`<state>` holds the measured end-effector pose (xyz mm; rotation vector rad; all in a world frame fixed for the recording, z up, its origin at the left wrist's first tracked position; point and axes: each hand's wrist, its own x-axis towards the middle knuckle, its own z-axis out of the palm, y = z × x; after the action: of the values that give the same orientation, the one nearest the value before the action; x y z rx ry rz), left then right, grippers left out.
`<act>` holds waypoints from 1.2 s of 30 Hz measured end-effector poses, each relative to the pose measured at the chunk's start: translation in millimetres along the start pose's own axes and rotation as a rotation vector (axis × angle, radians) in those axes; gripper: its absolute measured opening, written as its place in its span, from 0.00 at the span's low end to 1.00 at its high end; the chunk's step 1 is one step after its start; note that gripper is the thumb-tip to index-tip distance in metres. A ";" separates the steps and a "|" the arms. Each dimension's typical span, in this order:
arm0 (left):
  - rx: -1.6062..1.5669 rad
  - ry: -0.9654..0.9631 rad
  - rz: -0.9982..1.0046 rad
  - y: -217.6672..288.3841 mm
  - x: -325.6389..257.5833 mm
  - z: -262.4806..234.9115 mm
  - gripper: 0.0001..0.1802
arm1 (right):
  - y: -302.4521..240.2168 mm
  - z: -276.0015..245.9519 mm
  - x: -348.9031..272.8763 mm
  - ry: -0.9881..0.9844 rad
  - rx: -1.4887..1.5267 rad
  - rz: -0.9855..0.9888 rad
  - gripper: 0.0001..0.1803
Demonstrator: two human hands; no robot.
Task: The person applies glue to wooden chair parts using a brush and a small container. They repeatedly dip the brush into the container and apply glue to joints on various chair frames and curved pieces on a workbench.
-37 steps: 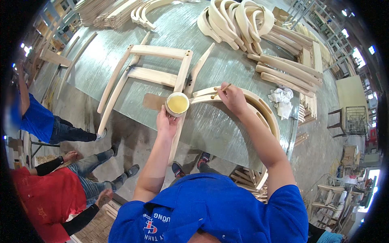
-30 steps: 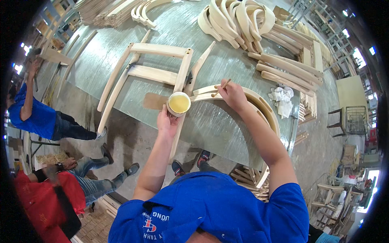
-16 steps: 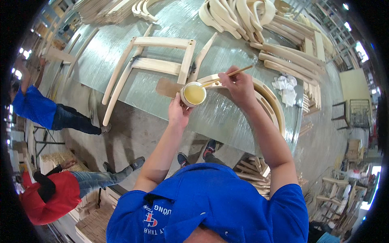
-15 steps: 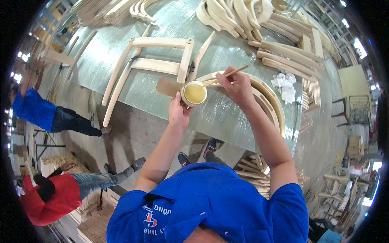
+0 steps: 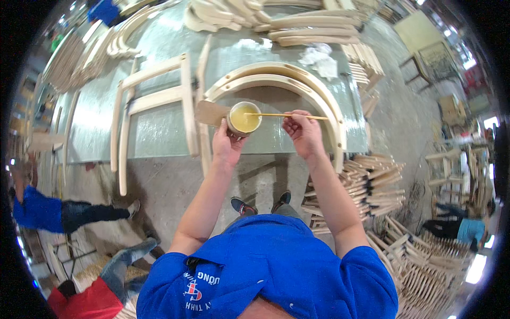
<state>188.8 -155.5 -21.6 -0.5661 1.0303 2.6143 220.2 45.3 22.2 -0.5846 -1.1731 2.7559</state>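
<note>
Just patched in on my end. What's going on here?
Someone's left hand is holding up a cup of yellow liquid. The right hand grips a thin stick with its tip inside the cup. On the table beyond lie a curved wooden piece and, to the left, a wooden frame.

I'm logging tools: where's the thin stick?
Head view, right of centre: the thin stick is in the right hand, its left end inside the cup.

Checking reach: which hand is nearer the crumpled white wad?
Right. The right hand, gripping the thin stick, is below the wad in view; the left hand, holding the cup, is farther off, lower left of it.
</note>
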 end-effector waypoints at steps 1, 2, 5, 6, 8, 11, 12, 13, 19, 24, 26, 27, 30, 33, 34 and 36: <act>-0.005 -0.018 -0.012 -11.1 -0.3 6.0 0.20 | 1.7 -13.2 -2.3 0.048 0.031 0.024 0.04; -0.012 -0.035 -0.024 -22.1 -0.3 12.2 0.20 | 2.0 -26.5 -3.5 0.119 0.035 0.048 0.06; 0.020 -0.049 -0.095 -61.6 -9.5 42.1 0.20 | -10.1 -59.4 -11.3 0.245 0.085 0.080 0.11; 0.014 -0.066 -0.121 -75.7 -13.9 52.3 0.20 | -20.4 -73.3 -12.2 0.259 0.113 0.069 0.11; 0.015 -0.033 -0.193 -103.2 -26.3 71.7 0.20 | -49.5 -101.9 -19.6 0.300 0.072 -0.012 0.13; -0.017 -0.029 -0.241 -137.3 -34.0 83.1 0.20 | -108.2 -148.3 -35.3 0.215 -0.337 -0.449 0.11; -0.031 -0.047 -0.243 -144.5 -34.7 76.0 0.20 | -126.4 -150.4 -43.7 0.199 -0.584 -0.527 0.10; -0.033 -0.028 -0.245 -151.4 -36.3 74.1 0.20 | -137.7 -156.4 -47.4 0.167 -0.723 -0.571 0.10; -0.017 0.057 -0.221 -175.0 -48.9 57.0 0.19 | -160.5 -158.2 -55.0 -0.074 -1.469 -0.684 0.10; -0.021 0.077 -0.172 -182.8 -56.2 40.7 0.20 | -147.8 -162.4 -37.2 -0.329 -1.670 -0.755 0.12; -0.028 0.084 -0.161 -186.3 -58.5 39.5 0.19 | -144.9 -166.4 -31.1 -0.414 -1.694 -0.840 0.11; -0.033 0.086 -0.143 -187.0 -60.7 34.8 0.19 | -142.7 -164.9 -29.5 -0.463 -1.698 -0.882 0.10; -0.057 0.061 -0.116 -188.5 -62.5 26.7 0.19 | -141.1 -162.9 -27.3 -0.502 -1.627 -0.825 0.10; -0.063 0.066 -0.119 -188.8 -66.6 27.2 0.21 | -143.4 -161.6 -26.5 -0.486 -1.639 -0.809 0.10; -0.061 0.074 -0.122 -188.1 -68.0 30.0 0.21 | -144.8 -161.0 -26.4 -0.474 -1.662 -0.821 0.09; -0.066 0.106 -0.119 -187.4 -71.4 34.5 0.21 | -144.5 -160.9 -27.8 -0.458 -1.675 -0.769 0.09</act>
<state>315.7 -6.3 -76.8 -0.7641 0.9129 2.5452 297.4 249.0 31.9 0.4691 -2.7686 0.8005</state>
